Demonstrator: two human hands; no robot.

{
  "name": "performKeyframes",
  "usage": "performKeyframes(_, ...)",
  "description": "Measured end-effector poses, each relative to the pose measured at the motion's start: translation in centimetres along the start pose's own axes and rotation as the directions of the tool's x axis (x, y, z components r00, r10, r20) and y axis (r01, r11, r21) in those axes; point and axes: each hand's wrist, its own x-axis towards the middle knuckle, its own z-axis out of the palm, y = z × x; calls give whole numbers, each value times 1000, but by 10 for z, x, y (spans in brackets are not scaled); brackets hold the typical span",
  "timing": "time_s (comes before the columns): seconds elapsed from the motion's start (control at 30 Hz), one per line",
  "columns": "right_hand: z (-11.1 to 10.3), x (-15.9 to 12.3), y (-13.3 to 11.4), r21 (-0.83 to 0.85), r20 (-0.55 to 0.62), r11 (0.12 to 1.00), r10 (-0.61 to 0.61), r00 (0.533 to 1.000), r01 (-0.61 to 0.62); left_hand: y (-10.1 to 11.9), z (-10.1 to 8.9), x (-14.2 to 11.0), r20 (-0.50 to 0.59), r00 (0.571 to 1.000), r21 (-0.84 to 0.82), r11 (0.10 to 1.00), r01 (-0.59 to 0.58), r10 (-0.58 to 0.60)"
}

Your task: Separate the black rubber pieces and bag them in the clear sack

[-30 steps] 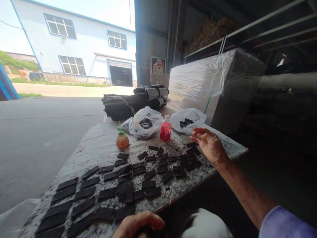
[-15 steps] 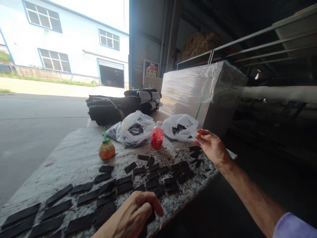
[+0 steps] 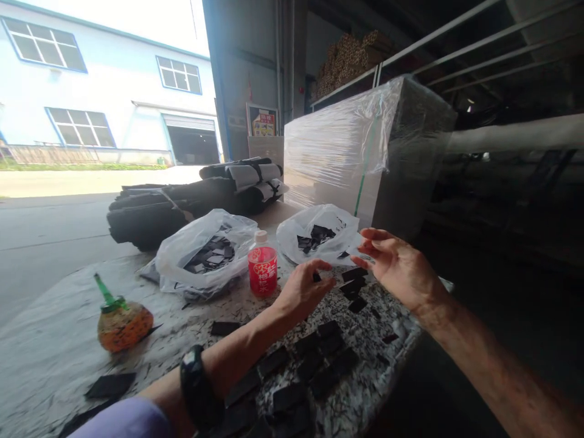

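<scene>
A: Layout?
B: Worktop (image 3: 50, 319); on far side, left bag (image 3: 173, 261) and right bag (image 3: 287, 234).
A: Hands?
B: Right hand (image 3: 404, 267) just beside right bag, thumb and fingers apart. Left hand (image 3: 301, 289) near centre, fingers curled; cannot tell whether gripping.
A: Smaller items?
B: Red bottle (image 3: 262, 274) between bags; black pieces (image 3: 289, 398) across near worktop; dark scraps (image 3: 214, 255) inside both bags.

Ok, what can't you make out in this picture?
In the head view:
Left hand: whether it grips the dark bit there; fingers obscure it.
Black pieces: some hidden behind the left forearm, others cut by the bottom edge.
Background right of the wrapped box: lost in shadow.
</scene>
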Motion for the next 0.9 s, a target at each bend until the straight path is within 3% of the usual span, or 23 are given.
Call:
performKeyframes(0.13,-9,10,5,12,-26,1000,7,1000,-7,-10,17,22,54,998,26,999,-37,35)
performKeyframes(0.37,-17,22,19,1,-66,1000,17,998,-17,-30,34,38,93,994,25,998,-57,55)
performKeyframes(0.67,-21,30,32,57,-119,996,69,990,-62,-50,29,41,108,988,50,992,-116,110)
performKeyframes(0.9,-30,33,33,72,-147,994,93,985,-83,-52,31,41,103,991,65,994,-93,86)
